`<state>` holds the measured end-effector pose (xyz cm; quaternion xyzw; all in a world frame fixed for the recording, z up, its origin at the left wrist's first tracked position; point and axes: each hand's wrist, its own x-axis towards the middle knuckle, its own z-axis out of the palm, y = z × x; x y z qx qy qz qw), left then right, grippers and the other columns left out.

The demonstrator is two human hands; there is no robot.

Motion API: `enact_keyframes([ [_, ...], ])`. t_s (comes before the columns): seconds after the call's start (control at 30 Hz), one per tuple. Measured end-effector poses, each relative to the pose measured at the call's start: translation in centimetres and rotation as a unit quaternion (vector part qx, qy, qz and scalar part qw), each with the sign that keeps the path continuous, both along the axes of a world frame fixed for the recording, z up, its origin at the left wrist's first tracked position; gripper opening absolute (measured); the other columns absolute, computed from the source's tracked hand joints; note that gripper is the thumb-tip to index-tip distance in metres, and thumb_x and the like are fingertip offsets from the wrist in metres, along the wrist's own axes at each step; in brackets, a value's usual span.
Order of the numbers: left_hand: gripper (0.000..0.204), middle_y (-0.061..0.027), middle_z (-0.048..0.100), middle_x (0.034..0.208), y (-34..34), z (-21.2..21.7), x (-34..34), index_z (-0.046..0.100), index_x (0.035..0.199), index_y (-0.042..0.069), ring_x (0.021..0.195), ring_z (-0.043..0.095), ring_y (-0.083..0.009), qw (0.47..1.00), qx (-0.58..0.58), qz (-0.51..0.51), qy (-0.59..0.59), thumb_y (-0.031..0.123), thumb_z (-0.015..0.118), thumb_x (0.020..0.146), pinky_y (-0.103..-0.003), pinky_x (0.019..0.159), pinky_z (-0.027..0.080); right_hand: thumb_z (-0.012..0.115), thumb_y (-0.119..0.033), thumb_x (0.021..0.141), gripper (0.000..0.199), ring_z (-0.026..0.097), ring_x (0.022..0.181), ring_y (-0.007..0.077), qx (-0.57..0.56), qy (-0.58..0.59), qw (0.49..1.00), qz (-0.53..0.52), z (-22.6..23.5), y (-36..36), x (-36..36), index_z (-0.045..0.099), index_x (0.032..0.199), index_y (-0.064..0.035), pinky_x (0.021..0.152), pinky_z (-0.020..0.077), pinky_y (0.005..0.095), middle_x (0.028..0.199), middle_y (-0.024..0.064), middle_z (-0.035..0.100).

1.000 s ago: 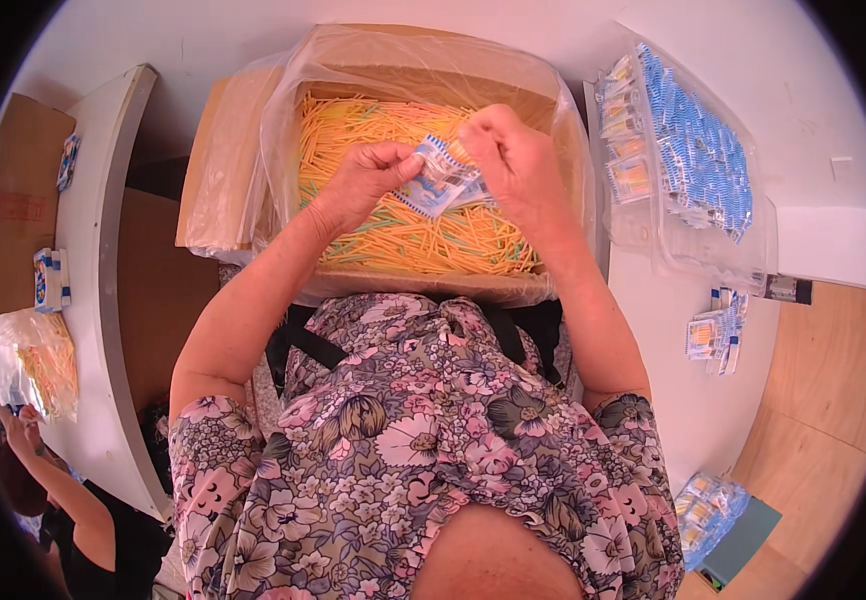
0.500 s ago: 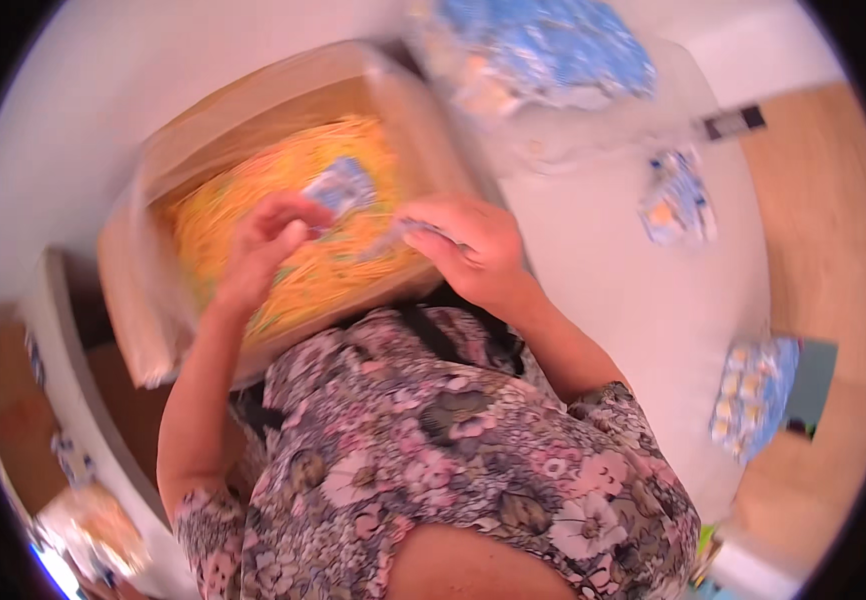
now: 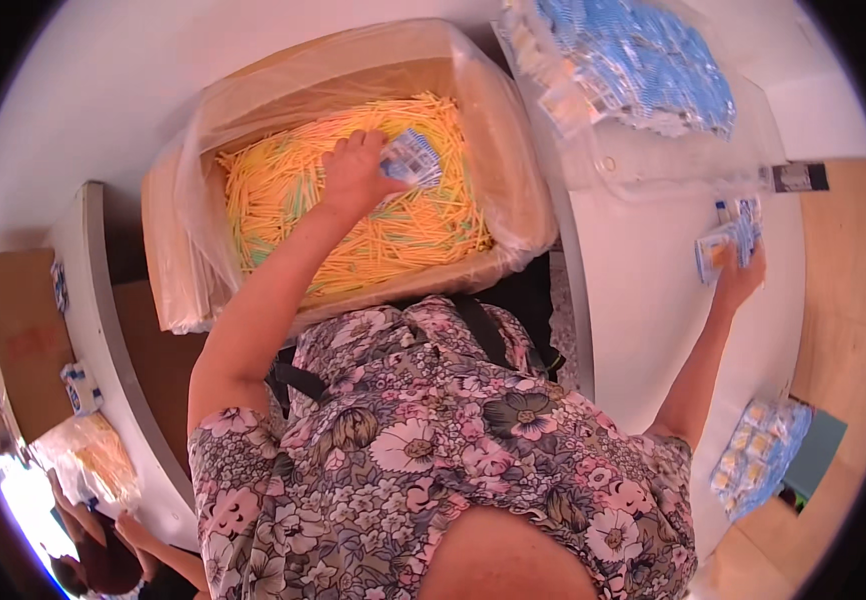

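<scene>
A stack of blue-and-white printed packets (image 3: 415, 158) lies on a mass of thin yellow, orange and green sticks (image 3: 378, 262) inside a plastic-lined cardboard box (image 3: 503, 195). My left hand (image 3: 355, 172) reaches over the sticks with its fingers apart, thumb at the stack's near-left edge. On the white table to the right, my right hand (image 3: 743, 275) pinches a blue-and-white packet (image 3: 719, 250) at a small loose group of similar packets (image 3: 748, 218). Its fingertips are partly hidden by the packets.
A clear plastic tray (image 3: 643, 185) heaped with blue packets (image 3: 653, 70) stands at the far right. Another bundle of packets (image 3: 758, 450) is by the table's right edge. At lower left are a bag of sticks (image 3: 103, 455), a brown carton (image 3: 28, 340) and another person's arm (image 3: 158, 545).
My right hand has moved from above the box to the packets on the right table. My left hand has shifted to the stack in the box. The whole view has shifted.
</scene>
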<state>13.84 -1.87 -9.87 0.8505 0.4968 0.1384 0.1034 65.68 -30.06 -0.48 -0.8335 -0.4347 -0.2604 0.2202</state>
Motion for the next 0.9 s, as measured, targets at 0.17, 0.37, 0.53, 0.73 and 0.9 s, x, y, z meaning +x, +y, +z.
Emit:
enact_keyframes([
  [0.17, 0.057, -0.0031, 0.064, 0.094, 0.6, 0.7, -0.1, 0.057, 0.109, 0.014, 0.098, 0.056, -0.0237, 0.995, -0.077, 0.064, 0.002, 0.029, 0.082, 0.061, -0.047, 0.079, 0.038, 0.069, -0.016, 0.081, 0.043, 0.051, 0.112, 0.032, 0.063, -0.13, 0.989, 0.008, 2.4, 1.4, -6.2, 0.056, 0.117, 0.0044, 0.095, 0.0404, 0.0419, 0.123, 0.0212, 0.052],
  [0.37, 0.045, -0.0029, 0.066, 0.09, 1.8, 0.1, -1.1, 0.062, 0.1, 0.013, 0.088, 0.06, -0.0213, 0.988, -0.109, 0.065, -0.089, 0.022, 0.082, 0.061, -0.043, 0.081, 0.033, 0.064, -0.004, 0.084, 0.031, 0.052, 0.111, 0.0324, 0.171, -0.181, 0.962, 0.114, 8.1, 4.8, -19.0, 0.056, 0.113, 0.0024, 0.09, 0.0441, 0.0417, 0.126, 0.0217, 0.049],
  [0.53, 0.024, -0.0026, 0.066, 0.084, 2.2, 0.9, -2.3, 0.064, 0.099, 0.007, 0.083, 0.06, -0.0104, 0.914, -0.301, 0.06, -0.266, 0.015, 0.071, 0.078, -0.029, 0.075, 0.043, 0.064, 0.004, 0.077, 0.026, 0.059, 0.095, 0.0358, 0.032, 0.055, 0.85, 0.523, 8.4, 8.5, -30.1, 0.058, 0.103, 0.0054, 0.082, 0.0481, 0.0403, 0.109, 0.0247, 0.059],
  [0.73, 0.015, 0.0026, 0.063, 0.088, 1.8, 6.7, -6.9, 0.06, 0.099, 0.002, 0.079, 0.055, -0.0038, 0.785, -0.304, -0.049, -0.538, 0.015, 0.057, 0.091, -0.022, 0.072, 0.046, 0.062, -0.013, 0.084, 0.023, 0.057, 0.099, 0.0292, -0.101, 0.244, 0.834, 0.484, 1.4, 19.8, -38.6, 0.058, 0.102, 0.0016, 0.083, 0.0468, 0.0357, 0.109, 0.0159, 0.059],
  [0.9, 0.02, 0.0018, 0.064, 0.09, 0.8, 11.1, -14.9, 0.06, 0.105, 0.002, 0.08, 0.056, -0.0034, 0.804, -0.212, 0.05, -0.554, 0.018, 0.053, 0.095, -0.022, 0.074, 0.046, 0.061, -0.018, 0.084, 0.025, 0.056, 0.097, 0.0327, -0.262, 0.195, 0.71, 0.624, -2.6, 25.2, -45.7, 0.059, 0.1, 0.0007, 0.082, 0.0466, 0.0401, 0.1, 0.0176, 0.058],
])
